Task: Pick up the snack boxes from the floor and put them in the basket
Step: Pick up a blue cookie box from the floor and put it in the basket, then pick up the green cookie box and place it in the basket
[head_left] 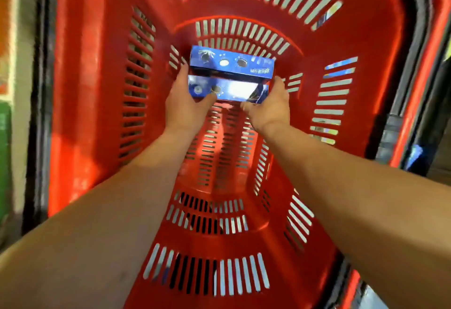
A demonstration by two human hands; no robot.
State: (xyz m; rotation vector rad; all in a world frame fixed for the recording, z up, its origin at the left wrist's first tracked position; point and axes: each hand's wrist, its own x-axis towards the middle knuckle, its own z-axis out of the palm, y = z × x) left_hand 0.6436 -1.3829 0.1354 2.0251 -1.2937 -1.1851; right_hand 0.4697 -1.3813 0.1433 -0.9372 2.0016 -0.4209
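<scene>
red plastic fills the view: the basket (80,89), slotted on its walls and floor, seen from straight above. both arms reach down into it. two blue snack boxes are down inside, lying side by side with their long edges touching: the far box (231,63) and the near box (227,91).

the left hand (185,103) grips the left end of the near box, thumb curled over its front edge and fingers hidden behind the end, reaching toward the far box too. the right hand (271,106) holds the right end the same way, thumb under the front edge, fingers wrapped round the corner. so the pair is clamped between the two hands, not yet let go. whether the boxes already rest on the basket floor or hang just above it i cannot tell; they look low, close to the bottom slots.

as for progress, these two boxes are as good as in, and only the release is left for them. nothing else lies in the basket. through the slots on the right side some blue shows outside the basket, which may be more boxes on the floor, though it is too broken up to be sure. if so, more trips remain.
</scene>
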